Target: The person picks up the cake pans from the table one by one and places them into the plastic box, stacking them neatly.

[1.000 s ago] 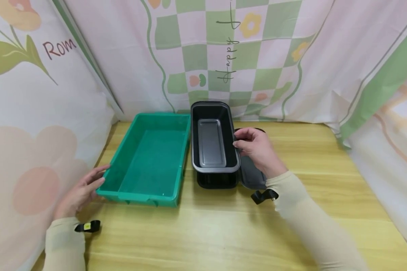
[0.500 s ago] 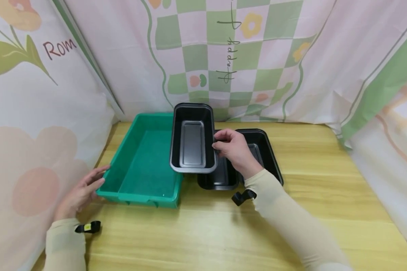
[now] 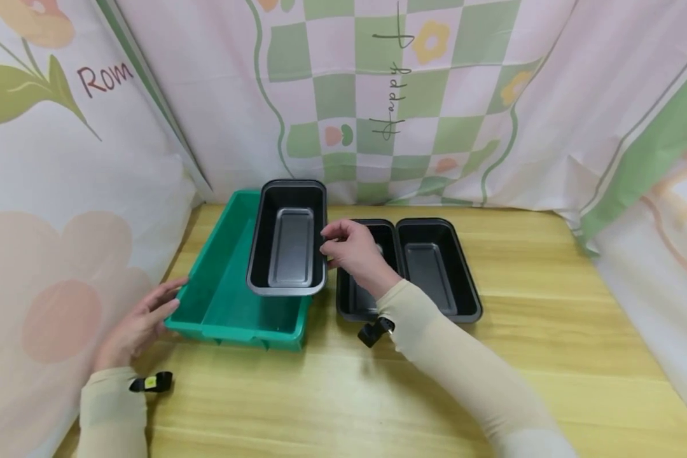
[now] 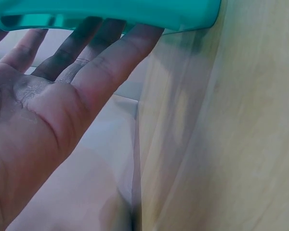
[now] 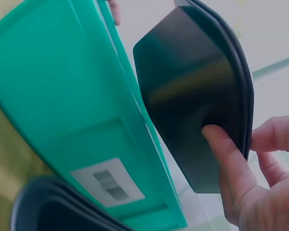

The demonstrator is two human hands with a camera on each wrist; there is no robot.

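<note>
My right hand pinches the right rim of a black loaf pan. In the right wrist view, one digit presses the outer wall of this loaf pan below the rim. The pan is raised, overlapping the right part of a green plastic tray in the head view. My left hand rests at the tray's near left corner. Its fingers are nearly straight, with the tips against the underside of the tray's rim in the left wrist view.
Two more black loaf pans stand side by side right of the tray: a nearer one, partly behind my right hand, and another to its right. A printed curtain closes off the back of the wooden table.
My right hand has carried the loaf pan leftward, from above the middle pan to over the tray. The two pans on the table have come into view. My left hand keeps its place.
</note>
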